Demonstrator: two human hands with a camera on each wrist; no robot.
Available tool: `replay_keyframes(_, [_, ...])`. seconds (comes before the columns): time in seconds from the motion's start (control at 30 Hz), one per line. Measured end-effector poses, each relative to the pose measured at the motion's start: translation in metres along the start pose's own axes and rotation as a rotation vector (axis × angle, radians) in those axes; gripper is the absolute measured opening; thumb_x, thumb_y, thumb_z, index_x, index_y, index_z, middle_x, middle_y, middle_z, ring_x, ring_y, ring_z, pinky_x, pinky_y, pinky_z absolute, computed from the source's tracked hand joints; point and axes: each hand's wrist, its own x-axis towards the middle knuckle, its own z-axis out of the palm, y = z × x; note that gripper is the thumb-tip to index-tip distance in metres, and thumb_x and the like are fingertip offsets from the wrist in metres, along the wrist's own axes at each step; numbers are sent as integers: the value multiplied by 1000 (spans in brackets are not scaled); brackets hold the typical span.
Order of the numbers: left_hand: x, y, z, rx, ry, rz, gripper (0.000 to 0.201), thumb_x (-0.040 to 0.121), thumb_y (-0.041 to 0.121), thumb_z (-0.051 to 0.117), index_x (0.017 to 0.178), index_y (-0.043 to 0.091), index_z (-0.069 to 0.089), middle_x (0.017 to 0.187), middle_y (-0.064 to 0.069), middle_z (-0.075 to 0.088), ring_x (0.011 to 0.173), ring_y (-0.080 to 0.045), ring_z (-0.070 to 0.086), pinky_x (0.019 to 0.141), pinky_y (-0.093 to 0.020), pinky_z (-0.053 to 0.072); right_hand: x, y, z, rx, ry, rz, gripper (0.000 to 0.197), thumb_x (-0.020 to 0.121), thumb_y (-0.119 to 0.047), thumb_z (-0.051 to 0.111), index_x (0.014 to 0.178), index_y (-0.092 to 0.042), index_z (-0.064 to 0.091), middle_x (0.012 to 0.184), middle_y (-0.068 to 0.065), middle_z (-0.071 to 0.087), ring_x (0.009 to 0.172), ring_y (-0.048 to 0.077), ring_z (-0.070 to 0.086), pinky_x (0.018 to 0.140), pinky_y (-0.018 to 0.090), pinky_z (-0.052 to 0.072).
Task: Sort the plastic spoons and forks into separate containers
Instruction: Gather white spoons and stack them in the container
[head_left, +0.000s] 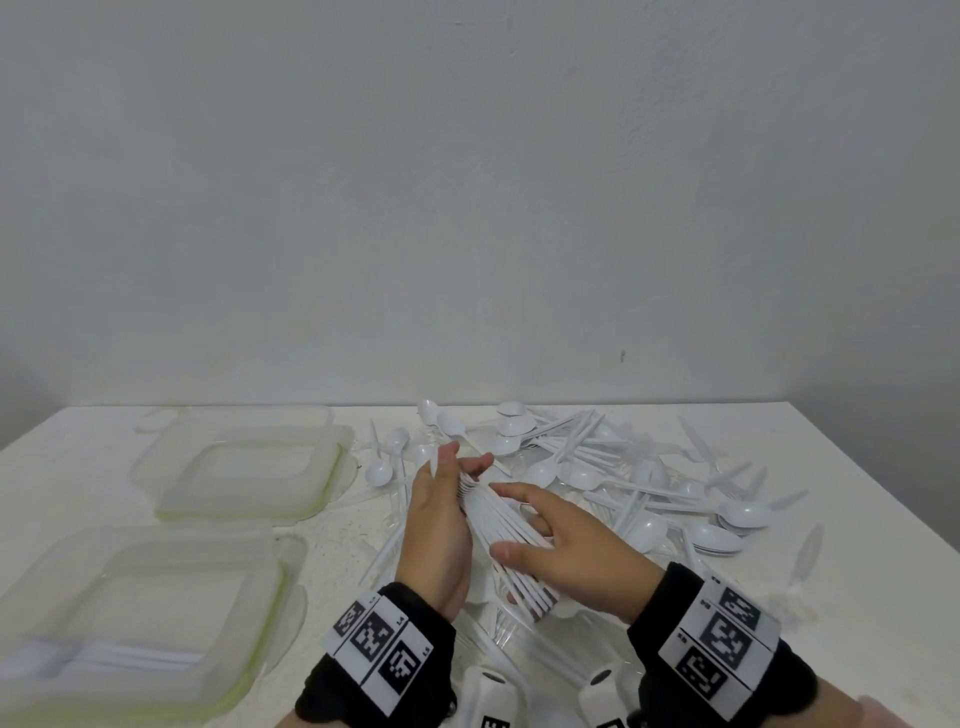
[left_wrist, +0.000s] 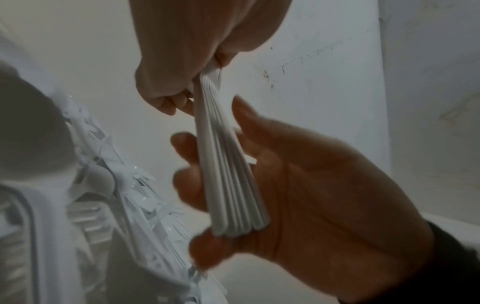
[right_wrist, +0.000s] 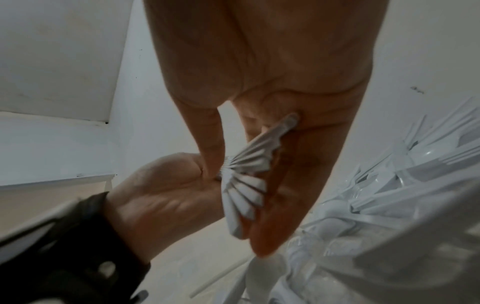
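Roughly midway, I'd judge: lower left, the near box (head_left: 156, 587) holds some sorted cutlery; the far box (head_left: 244, 467) looks empty. At centre, the left hand (head_left: 436, 540) and right hand (head_left: 566, 551) clasp a bundle (head_left: 498, 525) of stacked handles. Right, the pile (head_left: 649, 483) awaits sorting.

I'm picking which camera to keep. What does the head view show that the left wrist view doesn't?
Only the head view shows the two clear containers, the near one with white cutlery inside, and the whole loose pile on the table. Only the left wrist view shows the left hand's palm and the handle ends close up. Both show the left hand and right hand holding one bundle of white cutlery.
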Motion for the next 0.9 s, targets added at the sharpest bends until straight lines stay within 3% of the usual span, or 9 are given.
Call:
replay_keyframes(0.07, [2, 6, -1, -89, 37, -8, 28, 100, 41, 43, 112, 21, 58, 103, -3, 69, 118, -18, 58, 107, -43, 41, -3, 4, 0, 17, -50, -42, 67, 89, -18, 65, 142, -44, 34, 135, -14, 41, 110, 15, 59, 70, 35, 59])
replay_keyframes(0.13, [2, 14, 1, -212, 51, -17, 27, 102, 35, 41, 117, 15, 53, 93, -1, 68, 113, -18, 61, 94, -34, 48, -5, 8, 2, 42, -83, -72, 77, 89, -10, 64, 145, -48, 28, 126, -14, 48, 88, 18, 68, 66, 41, 61])
replay_keyframes(0.2, [1, 20, 4, -285, 59, -32, 21, 103, 31, 41, 108, 14, 52, 96, -2, 65, 114, -19, 61, 85, -27, 47, -7, 7, 6, 39, -81, -91, 79, 90, -7, 61, 146, -49, 24, 117, -9, 55, 71, 21, 68, 63, 38, 60])
replay_keyframes(0.3, [0, 22, 6, -330, 63, -50, 18, 103, 29, 42, 105, 13, 52, 103, -4, 61, 111, -20, 63, 92, -31, 46, -8, 7, 11, -112, -46, -143, 71, 95, -12, 51, 148, -46, 18, 96, 6, 67, 53, 12, 53, 57, 25, 51])
replay_keyframes(0.4, [0, 20, 4, -361, 72, -51, 25, 102, 26, 46, 116, 6, 51, 101, -5, 58, 99, -15, 65, 88, -29, 50, -8, 10, 13, -198, -42, -154, 65, 96, -11, 43, 152, -34, 18, 97, -10, 67, 53, 3, 44, 59, 12, 38])
replay_keyframes(0.5, [1, 19, 1, -395, 114, -72, 19, 102, 24, 48, 103, 7, 55, 86, -3, 55, 83, -12, 62, 91, -30, 49, -9, 9, 12, -156, -48, -149, 61, 100, -12, 42, 150, -35, 18, 85, -26, 55, 57, -7, 46, 64, 8, 36])
replay_keyframes(0.63, [2, 21, -1, -431, 136, -82, 17, 102, 22, 48, 93, 10, 54, 76, 0, 51, 68, -9, 55, 81, -25, 50, -10, 7, 12, -146, 10, -191, 61, 99, -16, 49, 148, -39, 20, 108, -20, 59, 59, -6, 49, 65, 8, 38])
replay_keyframes(0.77, [4, 20, 0, -425, 115, -29, 17, 102, 22, 47, 115, 11, 48, 77, 0, 51, 68, -10, 55, 81, -26, 49, -10, 8, 11, -158, 63, -170, 52, 100, -17, 48, 145, -36, 29, 82, -10, 60, 59, -6, 51, 63, 9, 37])
replay_keyframes(0.9, [4, 21, -3, -277, 73, 19, 26, 103, 26, 44, 129, 21, 44, 90, -3, 53, 80, -16, 59, 84, -31, 50, -9, 7, 8, -93, 40, -141, 49, 100, -15, 46, 138, -44, 32, 73, -19, 59, 51, -1, 44, 59, 11, 36])
